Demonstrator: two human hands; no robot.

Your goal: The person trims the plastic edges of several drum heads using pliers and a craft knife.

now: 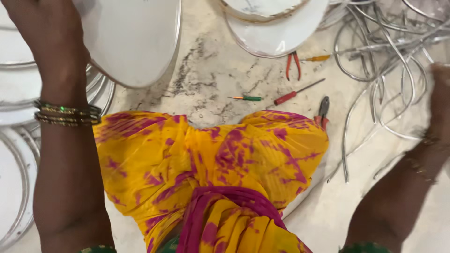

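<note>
Left hand [44, 28] rests on white round disc [131, 40], grip hidden. Right hand [440, 93], blurred, reaches into tangled metal rings [389, 51] on marble floor [215, 70]; closure unclear. Best: steady disc, draw one ring free.

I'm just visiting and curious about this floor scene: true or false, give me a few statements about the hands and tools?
1. The left hand touches a white round disc. True.
2. The right hand holds the red-handled pliers. False: the pliers lie on the marble floor, and the right hand reaches into the bent metal strips.
3. A green-handled screwdriver lies on the floor. True.
4. The left wrist is bare. False: it wears bangles.
</note>
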